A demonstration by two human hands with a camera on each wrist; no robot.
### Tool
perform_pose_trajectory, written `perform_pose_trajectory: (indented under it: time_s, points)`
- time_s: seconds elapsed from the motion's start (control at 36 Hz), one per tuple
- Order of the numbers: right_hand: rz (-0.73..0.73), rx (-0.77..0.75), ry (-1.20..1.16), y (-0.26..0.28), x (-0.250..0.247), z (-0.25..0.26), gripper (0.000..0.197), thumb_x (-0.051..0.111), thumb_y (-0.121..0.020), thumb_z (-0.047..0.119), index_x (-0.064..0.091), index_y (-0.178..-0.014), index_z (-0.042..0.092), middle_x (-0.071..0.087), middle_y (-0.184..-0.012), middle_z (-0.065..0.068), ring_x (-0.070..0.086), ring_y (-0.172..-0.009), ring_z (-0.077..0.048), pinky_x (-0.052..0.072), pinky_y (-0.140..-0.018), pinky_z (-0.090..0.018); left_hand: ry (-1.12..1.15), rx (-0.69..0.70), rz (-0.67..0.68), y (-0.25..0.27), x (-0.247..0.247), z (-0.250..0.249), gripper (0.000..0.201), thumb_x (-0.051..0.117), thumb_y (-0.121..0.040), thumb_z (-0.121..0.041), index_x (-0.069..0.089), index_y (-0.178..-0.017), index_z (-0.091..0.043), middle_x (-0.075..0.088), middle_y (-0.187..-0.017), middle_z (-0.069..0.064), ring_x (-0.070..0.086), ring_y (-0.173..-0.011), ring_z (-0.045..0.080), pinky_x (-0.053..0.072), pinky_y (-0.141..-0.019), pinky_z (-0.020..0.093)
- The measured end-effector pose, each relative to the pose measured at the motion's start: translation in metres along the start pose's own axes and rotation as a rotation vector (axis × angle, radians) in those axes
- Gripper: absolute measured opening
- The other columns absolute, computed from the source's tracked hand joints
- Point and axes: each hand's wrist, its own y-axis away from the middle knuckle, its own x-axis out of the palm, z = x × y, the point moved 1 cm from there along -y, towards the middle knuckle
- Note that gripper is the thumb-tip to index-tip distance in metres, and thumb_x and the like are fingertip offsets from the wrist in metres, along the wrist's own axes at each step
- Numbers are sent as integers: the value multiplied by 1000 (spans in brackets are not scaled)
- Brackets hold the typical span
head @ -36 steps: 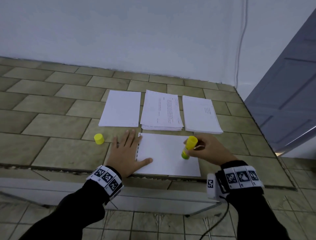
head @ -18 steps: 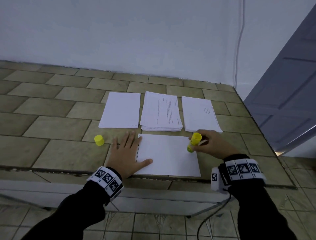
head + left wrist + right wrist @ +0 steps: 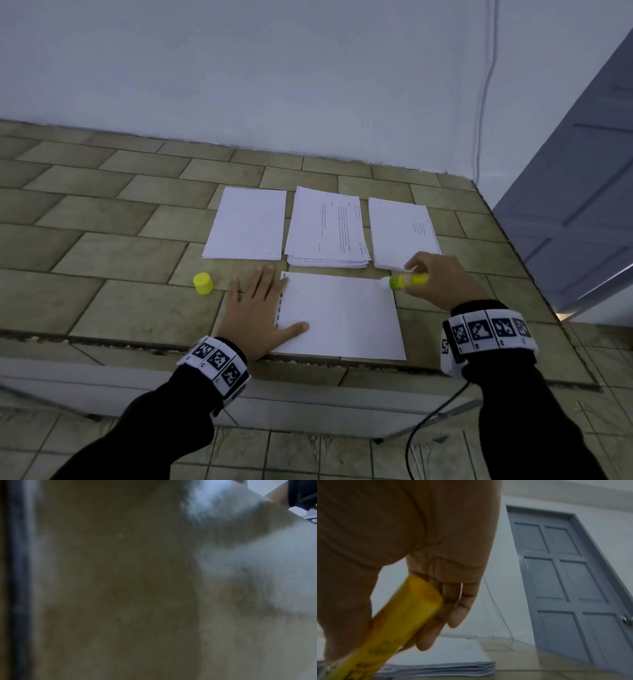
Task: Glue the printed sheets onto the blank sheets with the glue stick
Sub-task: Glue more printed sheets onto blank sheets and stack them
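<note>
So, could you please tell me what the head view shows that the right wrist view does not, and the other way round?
Only the head view shows the left hand lying flat on the near sheet, the yellow cap standing on the tiles, and the blank stack and middle printed stack. Only the right wrist view shows the whole grey door with its handle. Both show the right hand gripping the glue stick beside the right-hand stack.
</note>
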Motion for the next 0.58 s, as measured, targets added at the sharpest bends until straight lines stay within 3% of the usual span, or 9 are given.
perform_pose_trajectory:
  time_s: [0.11,0.19,0.39,0.58]
  points:
    - [114,36,271,11,9,-6,31,70,-82,27,66,-111,18,68,-106,-1,60,-95,-16,49,-84,-28,7,0,-20,0,0,1,123,-14,-58,-96,4,-157,-25,-6,-164,2,-8,-151,20,-6,-118,55]
    - [125,71,204,17,13,-12,28,67,-85,22,65,-112,15,67,-107,-5,60,-94,-18,46,-80,-27,-7,4,-14,1,1,1,122,-14,-59,-95,3,-157,-25,-6,-165,2,-8,-151,20,-6,-118,55]
    - [-218,202,-181,24,4,-27,28,67,-88,19,55,-109,6,63,-97,-7,60,-86,-22,48,-73,-33,-8,20,-41,1,-1,1,117,-14,-64,-92,7,-157,-24,-1,-165,3,-5,-151,22,-2,-118,57]
    - [-310,383,-303,22,4,-35,36,71,-84,13,50,-109,1,57,-94,-9,52,-84,-24,38,-70,-32,-33,23,-35,1,0,1,116,-18,-64,-89,3,-157,-23,-3,-165,5,-5,-151,24,0,-119,57]
